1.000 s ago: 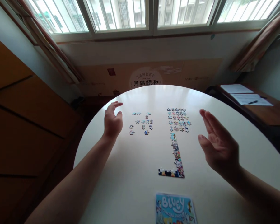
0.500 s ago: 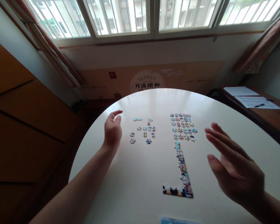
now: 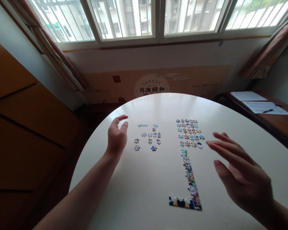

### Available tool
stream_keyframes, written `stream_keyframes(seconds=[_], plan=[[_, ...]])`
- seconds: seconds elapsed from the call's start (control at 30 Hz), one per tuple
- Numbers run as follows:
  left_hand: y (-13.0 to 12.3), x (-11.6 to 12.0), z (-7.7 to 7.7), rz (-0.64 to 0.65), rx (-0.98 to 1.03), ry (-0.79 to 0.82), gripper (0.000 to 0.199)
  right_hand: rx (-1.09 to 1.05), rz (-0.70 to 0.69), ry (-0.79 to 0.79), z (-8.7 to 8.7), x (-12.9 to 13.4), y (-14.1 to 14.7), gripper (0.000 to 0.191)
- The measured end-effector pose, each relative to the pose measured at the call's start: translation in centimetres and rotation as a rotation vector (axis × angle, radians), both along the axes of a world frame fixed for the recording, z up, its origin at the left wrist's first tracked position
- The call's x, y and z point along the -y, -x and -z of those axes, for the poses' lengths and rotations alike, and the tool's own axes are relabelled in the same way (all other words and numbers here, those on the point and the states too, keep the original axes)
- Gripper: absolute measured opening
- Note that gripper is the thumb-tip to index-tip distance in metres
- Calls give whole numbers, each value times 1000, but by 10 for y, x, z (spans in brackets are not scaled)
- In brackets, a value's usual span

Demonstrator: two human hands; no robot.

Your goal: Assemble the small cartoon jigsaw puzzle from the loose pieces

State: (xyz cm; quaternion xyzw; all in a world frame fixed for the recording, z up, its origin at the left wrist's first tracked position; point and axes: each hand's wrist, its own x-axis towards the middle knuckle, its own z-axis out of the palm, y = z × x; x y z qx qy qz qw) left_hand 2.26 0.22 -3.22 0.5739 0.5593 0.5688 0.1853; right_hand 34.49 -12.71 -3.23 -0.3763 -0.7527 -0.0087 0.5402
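Observation:
My left hand [image 3: 117,134] is held at the left of the white round table [image 3: 139,182], thumb and fingers apart, holding nothing. Just right of it lie scattered loose jigsaw pieces [image 3: 154,135], some in short joined bits. My right hand [image 3: 241,172] hovers at the right with fingers stretched and thumb apart, also holding nothing. Its fingertips are nearest to a block of loose jigsaw pieces [image 3: 189,133] laid out in rows. Below that block a joined L-shaped puzzle edge strip [image 3: 190,179] runs toward me and turns left at its lower end.
Beyond the table, a printed beige panel [image 3: 98,83] stands under the barred windows [image 3: 129,19]. A brown desk [image 3: 278,121] with paper sheets [image 3: 266,107] and a pen is at the right. At the left are wooden cabinet doors [image 3: 19,137].
The view has tilted up slightly, so things sit lower and a blue object at the bottom edge is out of sight. My right fingers have moved slightly left, toward the rows of pieces.

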Motion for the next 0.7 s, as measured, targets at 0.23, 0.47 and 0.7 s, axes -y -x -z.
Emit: stream_keyframes(seconds=[0.23, 0.47, 0.7], plan=[[-9, 7, 3, 76, -587, 33, 19, 7, -19, 1, 0, -1, 0, 60], [-32, 22, 6, 237, -905, 181, 30, 13, -20, 1, 2, -4, 0, 62], [-61, 39, 10, 296, -1095, 175, 47, 6, -22, 3, 3, -9, 3, 62]])
